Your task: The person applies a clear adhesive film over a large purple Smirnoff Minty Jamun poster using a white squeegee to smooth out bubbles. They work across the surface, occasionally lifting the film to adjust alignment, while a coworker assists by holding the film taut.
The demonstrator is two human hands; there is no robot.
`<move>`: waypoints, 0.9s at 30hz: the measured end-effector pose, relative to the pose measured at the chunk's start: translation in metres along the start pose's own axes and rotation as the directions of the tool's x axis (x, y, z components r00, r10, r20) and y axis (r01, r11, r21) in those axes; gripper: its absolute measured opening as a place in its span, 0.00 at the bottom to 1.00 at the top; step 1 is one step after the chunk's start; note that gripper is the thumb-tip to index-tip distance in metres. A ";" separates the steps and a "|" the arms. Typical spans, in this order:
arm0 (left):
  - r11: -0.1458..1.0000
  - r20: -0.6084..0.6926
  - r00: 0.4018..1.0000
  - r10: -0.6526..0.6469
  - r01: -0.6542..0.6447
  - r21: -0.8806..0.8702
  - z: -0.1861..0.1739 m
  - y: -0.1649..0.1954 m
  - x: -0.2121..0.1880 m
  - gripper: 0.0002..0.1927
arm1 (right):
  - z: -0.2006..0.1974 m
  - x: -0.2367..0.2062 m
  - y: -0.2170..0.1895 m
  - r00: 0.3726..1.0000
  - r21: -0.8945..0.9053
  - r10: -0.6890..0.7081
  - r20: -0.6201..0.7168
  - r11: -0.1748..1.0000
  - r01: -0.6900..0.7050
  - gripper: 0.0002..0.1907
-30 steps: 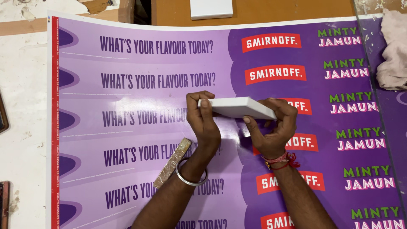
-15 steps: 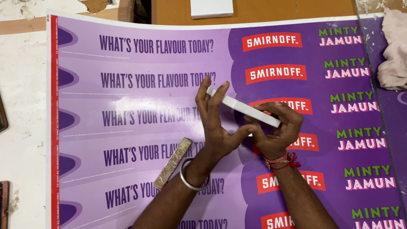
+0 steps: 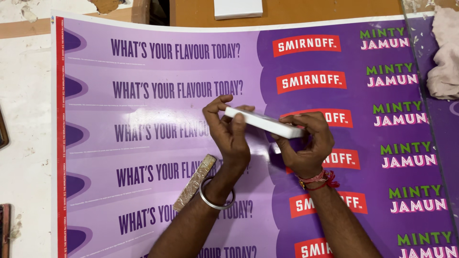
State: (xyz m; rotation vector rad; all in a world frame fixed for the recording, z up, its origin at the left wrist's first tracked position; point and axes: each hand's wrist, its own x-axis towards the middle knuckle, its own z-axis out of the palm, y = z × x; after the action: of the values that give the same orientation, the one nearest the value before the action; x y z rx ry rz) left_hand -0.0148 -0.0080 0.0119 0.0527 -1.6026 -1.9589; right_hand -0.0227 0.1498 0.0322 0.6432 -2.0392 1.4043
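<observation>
Both hands are up over the purple sheet (image 3: 158,143), holding a thin white block (image 3: 264,122) between them, just above the middle of the sheet. The left hand (image 3: 230,131) pinches the block's left end, thumb under and fingers curled over the top edge. The right hand (image 3: 306,145) has its fingers wrapped closed round the right end. The block is tilted, its left end higher, and it is clear of the sheet rather than lying on it.

As for progress, the block looks lifted and in hand but not set down anywhere on the sheet yet. A flat metal strip (image 3: 195,182) lies on the sheet just left of the left wrist, untouched. Beyond the sheet's far edge sits another white slab (image 3: 238,8), and a crumpled cloth (image 3: 444,57) rests off the sheet's right corner.
</observation>
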 end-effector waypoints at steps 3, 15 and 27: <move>0.997 -0.073 0.995 -0.066 0.064 -0.031 -0.001 -0.006 0.003 0.12 | 0.000 -0.002 0.001 1.000 0.004 -0.002 0.003 1.000 0.002 0.28; 0.850 0.183 0.943 0.277 -0.330 0.411 0.005 0.021 -0.001 0.35 | 0.000 0.000 -0.001 0.996 -0.084 -0.081 -0.040 0.993 0.078 0.20; 0.988 0.168 0.976 0.138 -0.147 0.045 0.003 -0.001 -0.005 0.33 | 0.000 0.007 -0.008 1.000 -0.117 -0.013 -0.018 0.993 0.011 0.18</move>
State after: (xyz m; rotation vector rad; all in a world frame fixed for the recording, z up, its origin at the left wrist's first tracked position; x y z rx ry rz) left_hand -0.0122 -0.0027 0.0105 -0.2010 -1.7169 -1.8472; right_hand -0.0227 0.1468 0.0423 0.5894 -2.0823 1.2679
